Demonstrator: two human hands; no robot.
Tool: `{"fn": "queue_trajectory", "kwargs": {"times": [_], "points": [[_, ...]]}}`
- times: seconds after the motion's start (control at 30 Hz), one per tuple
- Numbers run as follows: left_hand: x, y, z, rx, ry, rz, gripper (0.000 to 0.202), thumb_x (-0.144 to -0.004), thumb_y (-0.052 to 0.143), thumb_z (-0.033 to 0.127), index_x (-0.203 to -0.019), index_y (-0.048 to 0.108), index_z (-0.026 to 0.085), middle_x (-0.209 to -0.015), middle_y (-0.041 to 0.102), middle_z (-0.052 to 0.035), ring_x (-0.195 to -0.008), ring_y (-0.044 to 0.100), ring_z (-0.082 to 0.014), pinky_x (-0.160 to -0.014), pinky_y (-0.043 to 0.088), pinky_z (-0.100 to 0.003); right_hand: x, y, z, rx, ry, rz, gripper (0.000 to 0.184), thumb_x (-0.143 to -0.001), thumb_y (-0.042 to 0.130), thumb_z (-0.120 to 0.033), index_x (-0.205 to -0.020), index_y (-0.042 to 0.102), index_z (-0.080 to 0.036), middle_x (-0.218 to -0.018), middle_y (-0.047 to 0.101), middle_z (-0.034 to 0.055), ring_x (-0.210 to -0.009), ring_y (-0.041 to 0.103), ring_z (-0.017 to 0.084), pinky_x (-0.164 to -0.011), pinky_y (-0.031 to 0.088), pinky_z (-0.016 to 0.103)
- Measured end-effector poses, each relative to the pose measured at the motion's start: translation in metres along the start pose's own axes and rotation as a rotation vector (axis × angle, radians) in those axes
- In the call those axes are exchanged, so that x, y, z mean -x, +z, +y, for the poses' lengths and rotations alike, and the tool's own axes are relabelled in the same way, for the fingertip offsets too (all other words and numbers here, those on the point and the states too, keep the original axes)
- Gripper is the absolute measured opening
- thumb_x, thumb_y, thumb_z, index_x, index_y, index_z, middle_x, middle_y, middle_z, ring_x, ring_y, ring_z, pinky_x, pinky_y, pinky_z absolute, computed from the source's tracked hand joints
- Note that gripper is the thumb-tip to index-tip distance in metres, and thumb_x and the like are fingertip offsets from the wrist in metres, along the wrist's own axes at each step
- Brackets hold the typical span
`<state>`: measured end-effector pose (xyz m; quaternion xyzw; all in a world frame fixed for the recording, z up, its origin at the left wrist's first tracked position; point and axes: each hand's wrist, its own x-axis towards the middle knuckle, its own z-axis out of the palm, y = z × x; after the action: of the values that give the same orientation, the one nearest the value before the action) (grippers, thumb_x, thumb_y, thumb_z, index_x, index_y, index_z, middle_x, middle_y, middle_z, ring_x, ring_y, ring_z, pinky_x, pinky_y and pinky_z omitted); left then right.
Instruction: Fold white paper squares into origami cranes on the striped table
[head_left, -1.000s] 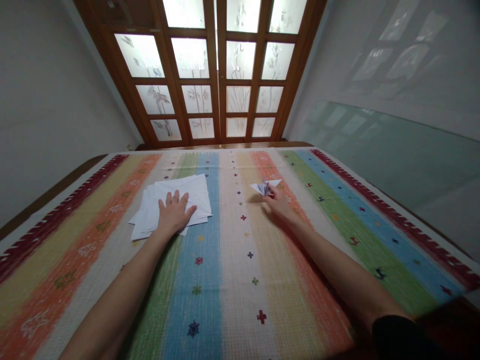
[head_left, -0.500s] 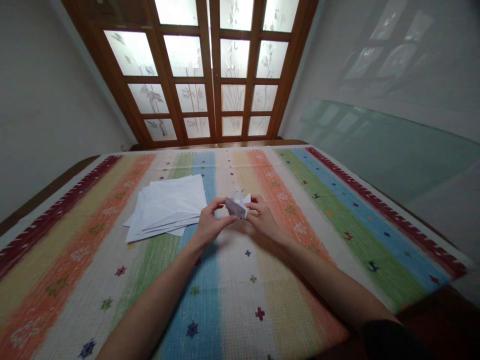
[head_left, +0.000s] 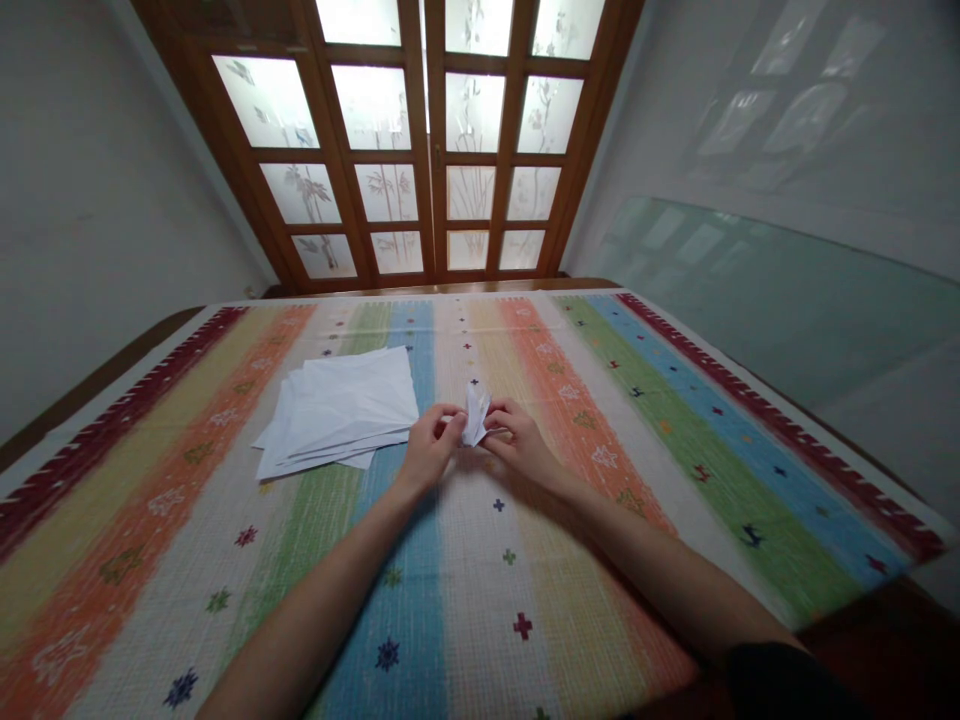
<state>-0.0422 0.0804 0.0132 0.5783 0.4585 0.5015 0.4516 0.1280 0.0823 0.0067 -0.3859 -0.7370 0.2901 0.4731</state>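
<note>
A small piece of folded white paper [head_left: 475, 416] stands between my two hands, a little above the tablecloth, with pointed flaps sticking up. My left hand [head_left: 433, 440] pinches its left side between thumb and fingers. On the other side, my right hand [head_left: 519, 436] has its fingers closed on the right edge of the paper. The fingertips cover parts of the folds, so the full shape is hard to make out. Just left of my left hand lies a loose stack of white paper sheets [head_left: 341, 405], its edges unevenly lined up.
A striped, patterned tablecloth [head_left: 555, 570] covers the large table. Beyond the far edge stand wooden doors with frosted panes [head_left: 469, 190]. A pale green glass panel [head_left: 787, 310] leans along the wall on the right.
The folded paper has turned between my hands and looks narrower and more upright. My left thumb and fingers have come closer together on it. The stack lies as before.
</note>
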Motion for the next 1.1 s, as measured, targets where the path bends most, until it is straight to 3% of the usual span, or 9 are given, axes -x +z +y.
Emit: {"fn": "queue_trajectory", "kwargs": {"times": [0.07,0.13,0.3,0.4,0.53,0.63,0.77,0.93,1.1], "points": [[0.003,0.002,0.001,-0.032,-0.047,-0.102,0.032,-0.072,0.067,0.046,-0.084,0.062,0.018,-0.066,0.06,0.0017,-0.057,0.055,-0.012,-0.054,0.039,-0.023,0.001,0.0,0.0,0.052,0.004,0.029,0.006,-0.077,0.067,-0.027,-0.074,0.064,-0.023,-0.092,0.059,0.0039,-0.089,0.059,0.02,-0.082,0.049,0.036],[0.005,0.005,0.0,-0.006,-0.087,-0.126,0.035,-0.064,0.075,0.045,-0.08,0.06,0.018,-0.067,0.06,0.0027,-0.055,0.054,-0.0109,-0.053,0.039,-0.022,0.001,0.001,0.001,0.091,0.015,0.115,0.009,-0.074,0.07,-0.026,-0.078,0.063,-0.023,-0.096,0.058,0.0047,-0.094,0.057,0.022,-0.084,0.048,0.038],[0.007,0.015,-0.004,0.293,-0.213,-0.089,0.038,-0.061,0.077,0.046,-0.074,0.056,0.018,-0.069,0.059,0.0027,-0.062,0.058,-0.0118,-0.061,0.047,-0.024,0.003,0.01,0.004,0.019,0.195,0.424,0.051,-0.062,0.078,-0.032,-0.104,0.05,-0.024,-0.113,0.052,0.0079,-0.098,0.055,0.023,-0.079,0.05,0.038],[0.007,0.017,-0.009,0.313,-0.205,-0.006,0.036,-0.06,0.078,0.044,-0.074,0.059,0.017,-0.069,0.06,0.0021,-0.063,0.057,-0.0117,-0.064,0.048,-0.025,0.008,0.02,0.003,-0.126,0.324,0.493,0.05,-0.063,0.077,-0.036,-0.099,0.045,-0.024,-0.103,0.053,0.0042,-0.082,0.056,0.017,-0.067,0.05,0.031],[0.008,0.017,-0.014,0.248,-0.155,0.126,0.034,-0.059,0.078,0.045,-0.065,0.062,0.017,-0.062,0.06,0.0018,-0.059,0.055,-0.0122,-0.061,0.047,-0.025,0.015,0.032,0.001,-0.284,0.329,0.438,0.031,-0.07,0.071,-0.034,-0.08,0.043,-0.023,-0.091,0.054,0.0004,-0.072,0.057,0.013,-0.061,0.049,0.027],[0.011,0.018,-0.015,0.221,-0.144,0.068,0.033,-0.06,0.077,0.047,-0.067,0.065,0.017,-0.064,0.063,0.0002,-0.06,0.058,-0.0137,-0.063,0.048,-0.026,0.016,0.034,0.001,-0.384,0.311,0.373,0.027,-0.073,0.067,-0.035,-0.073,0.043,-0.023,-0.083,0.057,-0.0003,-0.07,0.058,0.014,-0.063,0.05,0.027],[0.014,0.019,-0.016,0.294,-0.166,0.001,0.041,-0.068,0.068,0.057,-0.067,0.065,0.016,-0.065,0.064,-0.0015,-0.061,0.061,-0.0149,-0.063,0.05,-0.027,0.013,0.028,0.008,-0.403,0.356,0.389,0.022,-0.069,0.069,-0.034,-0.074,0.052,-0.023,-0.07,0.058,-0.0019,-0.063,0.057,0.015,-0.061,0.051,0.029],[0.016,0.019,-0.016,0.331,-0.161,-0.017,0.033,-0.067,0.072,0.048,-0.076,0.065,0.016,-0.072,0.068,-0.0014,-0.065,0.063,-0.0145,-0.068,0.051,-0.028,0.014,0.026,0.011,-0.433,0.392,0.374,0.018,-0.067,0.071,-0.034,-0.077,0.061,-0.022,-0.071,0.064,0.0,-0.066,0.061,0.016,-0.064,0.052,0.03],[0.018,0.02,-0.014,0.323,-0.119,-0.008,0.031,-0.063,0.076,0.035,-0.086,0.064,0.018,-0.081,0.072,-0.0025,-0.075,0.067,-0.017,-0.074,0.051,-0.029,0.018,0.028,0.01,-0.454,0.343,0.334,0.018,-0.074,0.068,-0.038,-0.084,0.068,-0.023,-0.088,0.072,0.0038,-0.085,0.066,0.02,-0.084,0.052,0.038]]}}
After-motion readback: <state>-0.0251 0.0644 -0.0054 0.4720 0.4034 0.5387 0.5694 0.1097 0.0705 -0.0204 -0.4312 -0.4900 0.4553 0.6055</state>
